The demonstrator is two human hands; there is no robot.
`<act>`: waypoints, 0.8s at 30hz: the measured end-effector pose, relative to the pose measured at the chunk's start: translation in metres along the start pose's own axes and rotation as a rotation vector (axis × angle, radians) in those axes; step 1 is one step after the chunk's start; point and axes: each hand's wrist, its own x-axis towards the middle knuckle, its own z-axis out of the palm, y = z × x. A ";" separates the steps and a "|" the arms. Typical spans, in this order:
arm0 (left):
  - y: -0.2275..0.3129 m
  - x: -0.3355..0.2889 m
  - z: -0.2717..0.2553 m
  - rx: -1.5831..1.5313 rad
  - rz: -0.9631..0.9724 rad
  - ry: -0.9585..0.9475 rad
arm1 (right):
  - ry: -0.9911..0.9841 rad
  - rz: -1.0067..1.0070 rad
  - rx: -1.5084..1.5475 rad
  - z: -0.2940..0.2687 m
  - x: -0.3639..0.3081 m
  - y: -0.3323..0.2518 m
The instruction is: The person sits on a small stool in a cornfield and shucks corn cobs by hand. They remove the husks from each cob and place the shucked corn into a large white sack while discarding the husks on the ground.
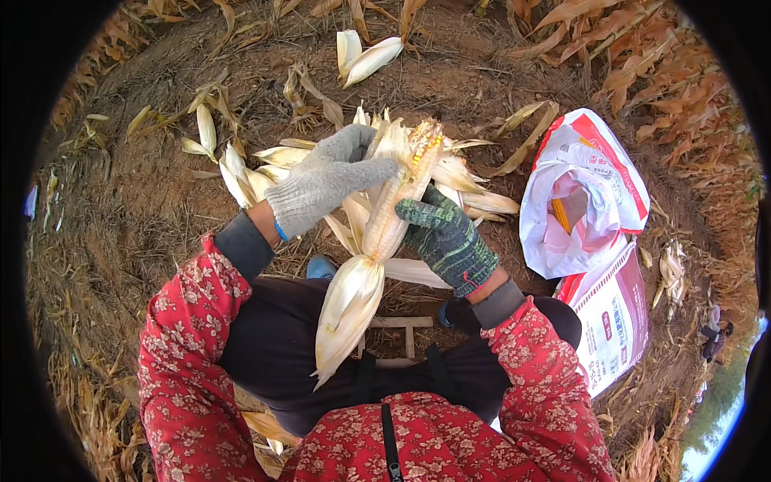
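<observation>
A pale corn cob (pixel 399 193) with yellow kernels at its tip is held upright in front of me, its dry husk (pixel 349 301) hanging down toward my lap. My left hand (pixel 329 178), in a grey knit glove, grips the upper part of the cob and the peeled husk leaves from the left. My right hand (pixel 446 237), in a dark green knit glove, holds the cob's middle from the right. Both sleeves are red with a flower print.
An open white and red sack (pixel 590 161) lies on the ground to my right, with a yellow cob (pixel 562 215) showing inside. Peeled husks (pixel 363 56) lie scattered on the bare soil ahead. Dry brown leaves ring the patch. A small wooden stool (pixel 401 329) is under me.
</observation>
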 end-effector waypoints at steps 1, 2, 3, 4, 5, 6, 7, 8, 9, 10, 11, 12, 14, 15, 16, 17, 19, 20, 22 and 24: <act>0.000 -0.001 0.002 -0.009 -0.009 -0.002 | -0.010 0.002 -0.017 0.002 -0.002 0.001; 0.000 -0.002 0.003 -0.018 -0.018 -0.005 | -0.019 0.003 -0.033 0.003 -0.003 0.001; 0.000 -0.003 0.004 -0.027 -0.028 -0.008 | -0.013 0.019 0.013 0.004 -0.003 0.000; 0.000 -0.003 0.004 -0.061 -0.018 -0.010 | -0.003 0.031 0.059 0.004 -0.003 -0.001; 0.001 -0.003 0.003 -0.096 -0.009 -0.013 | 0.007 0.043 0.105 0.003 -0.004 -0.001; 0.001 -0.003 0.002 -0.130 0.001 -0.018 | 0.007 0.035 0.130 -0.005 -0.002 0.002; 0.002 -0.005 -0.001 -0.132 -0.008 -0.030 | 0.021 0.051 0.200 -0.006 0.000 0.000; 0.003 -0.007 -0.005 -0.135 -0.017 -0.044 | 0.035 0.067 0.271 -0.006 0.002 -0.003; 0.004 -0.007 -0.007 -0.137 -0.026 -0.058 | 0.050 0.082 0.341 -0.007 0.003 -0.005; 0.007 -0.010 -0.005 -0.186 -0.009 -0.041 | 0.067 0.049 0.298 -0.005 0.002 -0.008; 0.008 -0.012 -0.006 -0.182 -0.015 -0.073 | 0.075 0.001 0.320 -0.006 0.002 -0.012; 0.008 -0.015 -0.010 -0.177 -0.022 -0.105 | 0.083 -0.046 0.341 -0.008 0.005 -0.017; 0.020 -0.021 -0.010 -0.060 -0.054 -0.231 | 0.075 -0.073 0.419 -0.020 0.006 -0.031; 0.026 -0.024 -0.014 0.027 -0.183 -0.343 | 0.101 -0.136 0.368 -0.027 0.005 -0.040; 0.024 -0.025 -0.015 0.146 -0.072 -0.468 | 0.121 -0.141 0.383 -0.035 0.005 -0.050; 0.022 -0.025 -0.014 0.264 0.041 -0.591 | 0.141 -0.147 0.397 -0.040 0.003 -0.059; 0.025 -0.019 -0.007 0.537 0.048 -0.640 | 0.171 -0.190 0.351 -0.040 0.001 -0.062; 0.029 -0.015 -0.002 0.651 -0.013 -0.668 | 0.185 -0.201 0.319 -0.037 0.001 -0.058; 0.023 -0.014 0.002 0.807 -0.039 -0.690 | 0.175 -0.246 0.259 -0.040 0.000 -0.055; 0.001 -0.023 -0.008 0.742 0.184 -0.694 | 0.240 -0.338 0.094 -0.029 0.005 -0.052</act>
